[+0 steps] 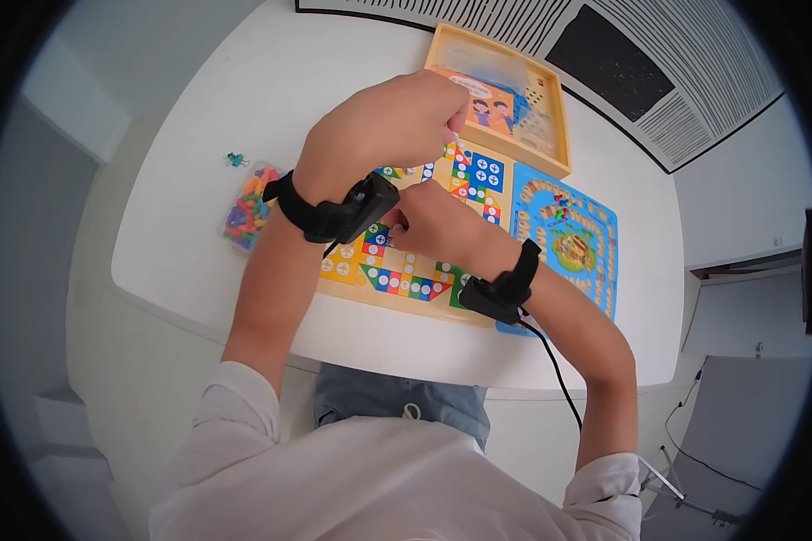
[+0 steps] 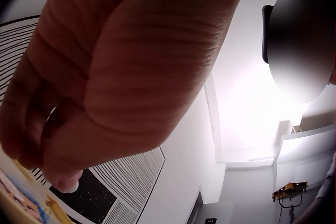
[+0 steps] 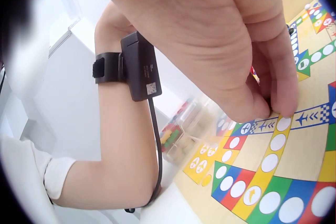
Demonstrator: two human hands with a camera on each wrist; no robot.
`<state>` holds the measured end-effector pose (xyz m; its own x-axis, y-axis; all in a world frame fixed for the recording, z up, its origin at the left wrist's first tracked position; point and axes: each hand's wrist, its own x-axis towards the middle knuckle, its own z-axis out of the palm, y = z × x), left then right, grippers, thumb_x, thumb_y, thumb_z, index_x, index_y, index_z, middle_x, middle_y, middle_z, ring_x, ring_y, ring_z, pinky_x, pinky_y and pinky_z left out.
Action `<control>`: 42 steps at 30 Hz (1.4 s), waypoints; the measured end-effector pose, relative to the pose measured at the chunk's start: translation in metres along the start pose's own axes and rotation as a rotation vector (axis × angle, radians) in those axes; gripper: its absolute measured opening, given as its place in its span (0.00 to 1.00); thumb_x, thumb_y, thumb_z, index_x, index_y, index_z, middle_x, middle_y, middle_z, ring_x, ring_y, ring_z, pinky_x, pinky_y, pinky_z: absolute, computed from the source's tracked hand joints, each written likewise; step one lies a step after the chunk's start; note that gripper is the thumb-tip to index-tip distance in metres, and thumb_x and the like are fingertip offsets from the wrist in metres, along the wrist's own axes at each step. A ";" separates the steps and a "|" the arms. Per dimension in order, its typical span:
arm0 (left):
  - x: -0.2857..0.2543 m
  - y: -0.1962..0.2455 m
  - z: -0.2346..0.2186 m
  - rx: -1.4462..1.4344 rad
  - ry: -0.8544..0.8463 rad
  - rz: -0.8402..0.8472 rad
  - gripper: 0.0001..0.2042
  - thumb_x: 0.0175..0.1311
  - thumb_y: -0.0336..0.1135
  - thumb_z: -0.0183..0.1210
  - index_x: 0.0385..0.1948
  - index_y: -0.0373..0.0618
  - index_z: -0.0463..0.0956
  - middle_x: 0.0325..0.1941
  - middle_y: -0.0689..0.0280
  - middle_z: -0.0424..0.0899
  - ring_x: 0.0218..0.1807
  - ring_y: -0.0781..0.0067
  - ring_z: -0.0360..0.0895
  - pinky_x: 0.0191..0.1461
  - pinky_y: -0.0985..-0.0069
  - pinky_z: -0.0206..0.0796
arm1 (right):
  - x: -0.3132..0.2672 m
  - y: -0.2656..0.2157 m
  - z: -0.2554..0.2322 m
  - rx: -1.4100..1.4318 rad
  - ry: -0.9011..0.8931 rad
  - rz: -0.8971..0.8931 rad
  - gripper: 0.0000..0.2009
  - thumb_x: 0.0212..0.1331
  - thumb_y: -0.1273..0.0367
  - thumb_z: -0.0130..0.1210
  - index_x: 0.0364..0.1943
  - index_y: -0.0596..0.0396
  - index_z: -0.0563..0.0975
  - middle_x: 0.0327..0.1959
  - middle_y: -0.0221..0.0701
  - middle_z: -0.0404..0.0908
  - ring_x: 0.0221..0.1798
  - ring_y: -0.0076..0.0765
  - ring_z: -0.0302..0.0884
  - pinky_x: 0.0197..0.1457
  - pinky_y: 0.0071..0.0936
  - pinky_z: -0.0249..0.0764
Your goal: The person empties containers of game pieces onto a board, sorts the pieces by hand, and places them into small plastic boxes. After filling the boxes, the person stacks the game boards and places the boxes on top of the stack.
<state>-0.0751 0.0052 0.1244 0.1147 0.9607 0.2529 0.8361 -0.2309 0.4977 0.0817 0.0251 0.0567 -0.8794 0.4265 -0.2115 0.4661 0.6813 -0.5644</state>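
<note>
In the head view my left hand (image 1: 388, 122) is raised over the far part of a flying-chess board (image 1: 401, 296), close to a wooden box. Its fingers curl inward with the thumb near them in the left wrist view, and nothing shows between them. Lower and to the right, my right hand (image 1: 442, 225) is down at the board. In the right wrist view the thumb and forefinger (image 3: 286, 95) come together right at the printed blue arrow track (image 3: 310, 118); I cannot tell whether they pinch a small piece. The palm sides are hidden in the head view.
Behind the board lies the wooden box (image 1: 519, 152) with an orange booklet (image 1: 474, 99) inside. A blue game board (image 1: 534, 257) on the right bears small coloured pieces (image 1: 561, 209). To the left are a clear box of colourful pieces (image 1: 251, 207) and a teal binder clip (image 1: 236, 160).
</note>
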 end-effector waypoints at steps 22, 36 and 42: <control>-0.013 0.053 0.021 -0.154 -0.133 0.186 0.05 0.63 0.27 0.61 0.36 0.36 0.76 0.31 0.54 0.83 0.35 0.53 0.80 0.41 0.63 0.72 | -0.092 0.035 -0.076 0.217 0.113 0.253 0.06 0.55 0.73 0.67 0.34 0.63 0.87 0.28 0.37 0.89 0.32 0.28 0.90 0.39 0.25 0.84; -0.005 0.100 0.129 -0.186 -0.722 0.307 0.01 0.58 0.22 0.63 0.30 0.37 0.82 0.33 0.52 0.86 0.38 0.51 0.86 0.38 0.59 0.73 | -0.194 0.071 -0.054 0.475 0.042 0.501 0.07 0.60 0.74 0.69 0.39 0.63 0.87 0.30 0.32 0.90 0.31 0.23 0.89 0.37 0.21 0.82; -0.004 0.098 0.119 -0.192 -0.698 0.350 0.06 0.59 0.27 0.67 0.35 0.39 0.82 0.32 0.55 0.86 0.39 0.54 0.86 0.38 0.60 0.72 | -0.197 0.081 -0.042 0.407 0.098 0.381 0.08 0.60 0.74 0.71 0.41 0.63 0.87 0.31 0.33 0.91 0.33 0.23 0.89 0.38 0.23 0.80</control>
<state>0.0700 -0.0027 0.0733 0.7150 0.6878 -0.1252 0.5902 -0.4978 0.6355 0.2966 0.0219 0.0861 -0.6340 0.6638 -0.3967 0.6572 0.1921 -0.7288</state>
